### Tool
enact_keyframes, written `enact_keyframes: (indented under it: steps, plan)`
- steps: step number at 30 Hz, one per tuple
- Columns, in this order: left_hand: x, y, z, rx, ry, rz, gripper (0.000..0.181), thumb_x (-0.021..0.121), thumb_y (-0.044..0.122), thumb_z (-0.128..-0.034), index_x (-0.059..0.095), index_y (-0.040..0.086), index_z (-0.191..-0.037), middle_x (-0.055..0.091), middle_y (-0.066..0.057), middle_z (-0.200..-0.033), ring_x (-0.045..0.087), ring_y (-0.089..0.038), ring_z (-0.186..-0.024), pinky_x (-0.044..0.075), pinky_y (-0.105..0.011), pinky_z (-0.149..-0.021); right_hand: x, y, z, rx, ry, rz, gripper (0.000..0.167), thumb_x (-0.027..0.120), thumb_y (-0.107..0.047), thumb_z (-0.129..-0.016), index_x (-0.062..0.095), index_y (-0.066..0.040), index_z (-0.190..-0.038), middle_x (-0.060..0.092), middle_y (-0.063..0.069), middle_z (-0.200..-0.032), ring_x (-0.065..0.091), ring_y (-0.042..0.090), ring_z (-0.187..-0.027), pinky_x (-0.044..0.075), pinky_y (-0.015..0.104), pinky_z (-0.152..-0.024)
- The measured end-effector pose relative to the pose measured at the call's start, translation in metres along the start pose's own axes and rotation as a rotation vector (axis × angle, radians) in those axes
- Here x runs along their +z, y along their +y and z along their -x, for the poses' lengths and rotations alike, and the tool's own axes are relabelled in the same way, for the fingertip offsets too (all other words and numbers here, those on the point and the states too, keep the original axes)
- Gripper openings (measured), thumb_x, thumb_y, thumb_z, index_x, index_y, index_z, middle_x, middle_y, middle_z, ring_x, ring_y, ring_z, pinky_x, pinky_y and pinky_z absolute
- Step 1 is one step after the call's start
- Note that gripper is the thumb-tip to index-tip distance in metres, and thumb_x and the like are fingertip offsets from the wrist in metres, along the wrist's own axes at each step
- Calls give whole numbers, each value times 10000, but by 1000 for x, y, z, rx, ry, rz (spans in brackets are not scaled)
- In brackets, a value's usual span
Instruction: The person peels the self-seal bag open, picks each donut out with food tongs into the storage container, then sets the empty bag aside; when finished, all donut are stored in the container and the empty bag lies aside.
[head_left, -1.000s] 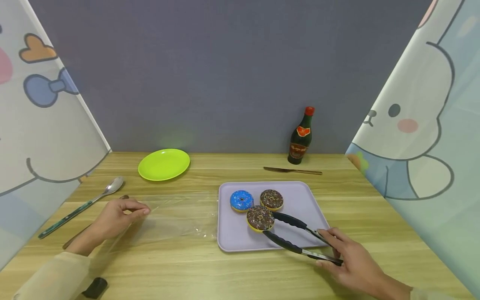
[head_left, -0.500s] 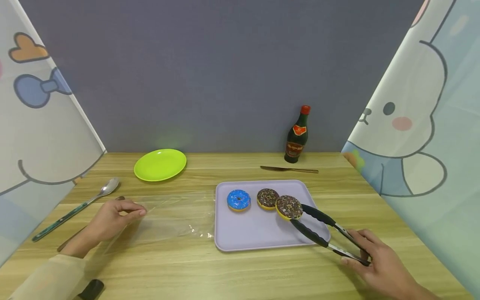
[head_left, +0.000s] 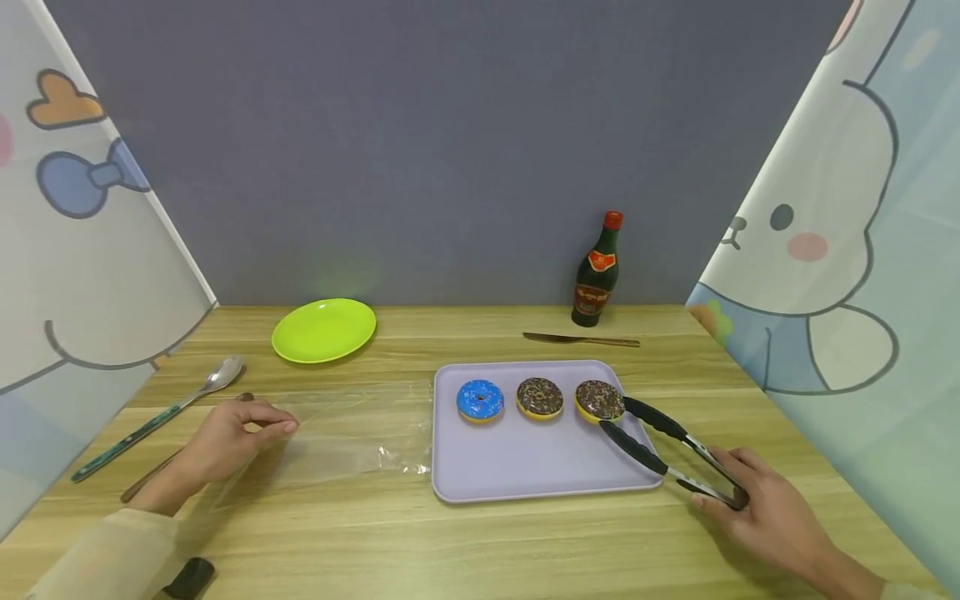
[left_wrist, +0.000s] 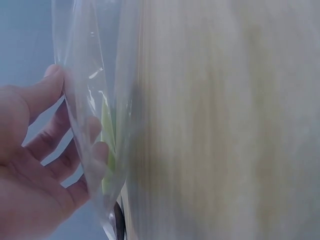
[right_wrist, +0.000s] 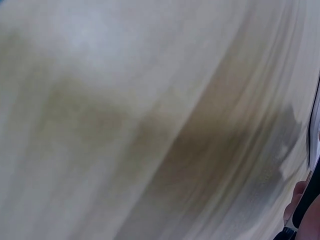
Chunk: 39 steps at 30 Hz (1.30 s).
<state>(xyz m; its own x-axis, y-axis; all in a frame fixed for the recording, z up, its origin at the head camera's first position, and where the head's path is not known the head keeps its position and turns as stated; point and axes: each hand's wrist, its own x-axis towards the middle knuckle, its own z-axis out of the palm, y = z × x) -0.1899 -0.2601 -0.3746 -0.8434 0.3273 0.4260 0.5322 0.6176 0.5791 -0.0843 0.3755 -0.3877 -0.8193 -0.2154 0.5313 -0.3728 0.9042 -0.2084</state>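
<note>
My left hand (head_left: pixel 236 437) pinches the edge of a clear plastic bag (head_left: pixel 352 442) with thumb and finger. The bag lies across the table up to the tray's left side; the left wrist view shows its film (left_wrist: pixel 95 75) in front of the other fingers. In my right hand (head_left: pixel 780 517) are black-handled metal tongs (head_left: pixel 637 450), their padded ends on either side of a chocolate doughnut (head_left: pixel 598 400) with sprinkles. That doughnut is over the right part of the lilac tray (head_left: pixel 517 471); whether it touches the tray, I cannot tell. A second chocolate doughnut (head_left: pixel 540 397) and a blue doughnut (head_left: pixel 480 402) sit beside it.
Behind the tray lie a knife (head_left: pixel 581 340) and an upright dark bottle (head_left: pixel 597 271) near the back wall. A lime-green plate (head_left: pixel 324 332) is at the back left. A green-handled spoon (head_left: pixel 157 427) and a thin brown utensil (head_left: pixel 150 477) lie near the left arm.
My right hand has carried the chocolate doughnut with the tongs from the tray's middle rightward, then slightly back, into line with the other two. The left hand has stayed on the bag.
</note>
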Motion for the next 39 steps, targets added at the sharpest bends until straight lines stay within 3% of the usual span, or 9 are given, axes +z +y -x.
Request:
enact_keyframes:
  steps: [8,23,34,39]
  plan:
    - [4,0,-3,35,-10,1,68,741,0,-794,750,57,-830,682,27,-794,584,-41,-740,484,-243,-576,1,2,-7,29,-23,41,624,879,-234,-628,615,34,-1125,481,-17,-847,324,0,-575,300,249,-499]
    - [4,5,-8,18,-31,-21,53,748,24,-793,750,75,-809,672,71,-768,569,-42,-677,476,-256,-517,4,1,-9,54,-39,80,694,893,-303,-596,612,38,-1132,510,11,-885,347,27,-602,322,270,-513]
    - [3,5,-9,-32,-109,-42,39,739,118,-823,756,83,-825,673,51,-783,547,-49,-634,464,-252,-507,5,-1,-7,77,-48,34,749,887,-297,-620,568,92,-1175,476,18,-877,342,-5,-595,312,245,-494]
    - [2,5,-9,-43,-126,-57,27,748,110,-812,760,93,-829,671,45,-776,529,-46,-624,453,-247,-500,2,5,-10,110,-4,-9,769,886,-280,-629,546,114,-1195,468,46,-848,386,29,-613,340,271,-502]
